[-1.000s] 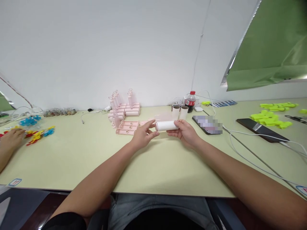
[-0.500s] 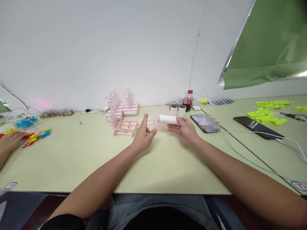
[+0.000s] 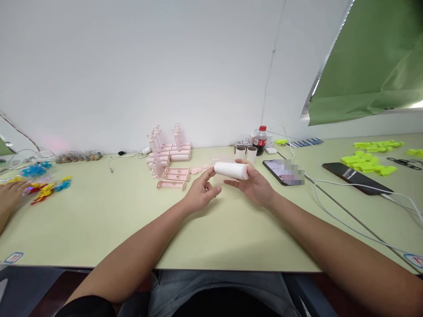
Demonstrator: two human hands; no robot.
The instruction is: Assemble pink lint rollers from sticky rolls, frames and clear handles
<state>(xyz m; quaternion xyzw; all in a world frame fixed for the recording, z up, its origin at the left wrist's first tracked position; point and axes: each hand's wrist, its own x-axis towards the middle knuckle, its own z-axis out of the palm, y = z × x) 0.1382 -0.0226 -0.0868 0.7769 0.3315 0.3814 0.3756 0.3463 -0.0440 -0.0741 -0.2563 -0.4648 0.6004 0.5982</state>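
Note:
A white lint-roller roll with a pinkish right end is held level above the table. My left hand touches its left end with the fingertips, while the thumb stands away below. At the right end, my right hand grips the roll, its lower fingers stretched out beneath. Left of my hands lie several open pink cases and small pink discs. Behind them are stacked pink-and-white rolls and upright clear pink covers with loops. Two cardboard tubes stand beyond the roll.
A cola bottle stands near the wall. A lit phone, a dark phone and white cables lie to the right, beside yellow-green pieces. Another person's hand rests among coloured pieces at far left.
My left hand's fingers have come onto the roll's left end. The roll's right end has swung toward me, and my right hand has shifted its hold around it.

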